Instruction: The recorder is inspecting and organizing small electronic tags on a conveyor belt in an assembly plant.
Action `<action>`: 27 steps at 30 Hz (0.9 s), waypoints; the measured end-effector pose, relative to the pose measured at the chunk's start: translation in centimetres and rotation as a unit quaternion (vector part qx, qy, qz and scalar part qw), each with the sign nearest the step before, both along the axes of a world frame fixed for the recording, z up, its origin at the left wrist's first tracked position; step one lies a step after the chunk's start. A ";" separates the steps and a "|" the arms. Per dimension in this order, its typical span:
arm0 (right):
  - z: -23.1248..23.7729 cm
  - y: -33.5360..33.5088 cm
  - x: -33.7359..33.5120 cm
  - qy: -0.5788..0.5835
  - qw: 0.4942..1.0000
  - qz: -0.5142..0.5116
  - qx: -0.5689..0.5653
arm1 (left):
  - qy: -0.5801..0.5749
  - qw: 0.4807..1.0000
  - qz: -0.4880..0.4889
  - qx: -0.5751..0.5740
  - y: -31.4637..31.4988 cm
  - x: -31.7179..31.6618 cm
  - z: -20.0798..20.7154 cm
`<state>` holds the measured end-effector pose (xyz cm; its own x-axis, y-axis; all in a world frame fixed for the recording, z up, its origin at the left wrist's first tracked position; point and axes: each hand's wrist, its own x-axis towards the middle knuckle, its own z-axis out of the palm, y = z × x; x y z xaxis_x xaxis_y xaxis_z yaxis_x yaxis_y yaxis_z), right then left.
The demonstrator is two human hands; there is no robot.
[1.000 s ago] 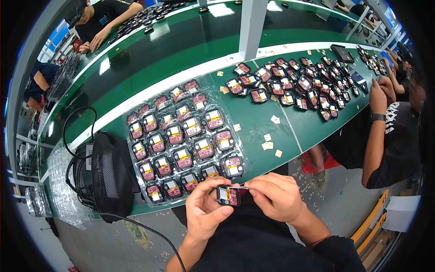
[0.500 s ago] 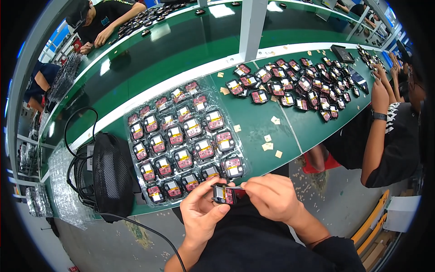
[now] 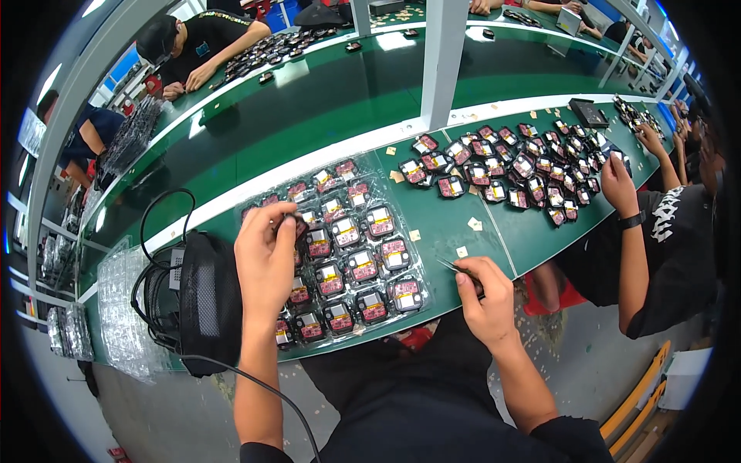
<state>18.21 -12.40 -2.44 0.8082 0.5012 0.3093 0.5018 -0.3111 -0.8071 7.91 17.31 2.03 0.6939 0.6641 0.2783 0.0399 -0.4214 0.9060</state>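
My left hand [image 3: 266,255] reaches over the clear plastic tray [image 3: 423,305], thumb and fingertips closed on a small black device housing [image 3: 299,225], mostly hidden by the hand. Rows of similar open housings with red circuit boards, white parts and yellow strips, such as this device housing [image 3: 361,265], sit in the tray's pockets. Just right of the tray, my right hand [image 3: 488,302] grips thin metal tweezers [image 3: 449,266], tips pointing up and left over the green tabletop.
A pile of device housings [image 3: 523,164] lies farther right, with small beige paper pieces [image 3: 475,224] scattered around. A black mesh bag [image 3: 207,301] and stacked clear trays [image 3: 127,309] stand left. A grey post [image 3: 442,69] rises behind. A co-worker's arm [image 3: 631,231] reaches in at right.
My hands have come apart. The left went from in front of the tray to over its left side; the right, with the tweezers, stands right of the tray. The whole view has shifted slightly.
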 end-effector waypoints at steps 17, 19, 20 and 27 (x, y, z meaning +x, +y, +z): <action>0.2 3.4 1.8 -0.130 0.988 0.030 -0.084 | 0.102 0.948 0.028 0.300 -1.4 -1.2 1.2; 0.9 3.4 2.6 -0.198 0.972 0.076 -0.105 | 0.087 0.952 0.042 0.291 -2.8 -3.5 1.5; 1.2 3.2 3.2 -0.202 0.971 0.070 -0.110 | 0.076 0.954 0.049 0.284 -3.3 -4.6 1.5; 0.3 -0.5 12.8 -0.291 0.909 -0.174 -0.243 | 0.073 0.935 0.061 0.341 -7.3 -11.6 -1.9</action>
<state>30.99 -12.94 -2.14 0.7148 0.4371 0.5458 0.6022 -0.7816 -0.1627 -3.69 9.98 0.08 0.6886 0.4440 0.5734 0.2281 -0.8831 0.4100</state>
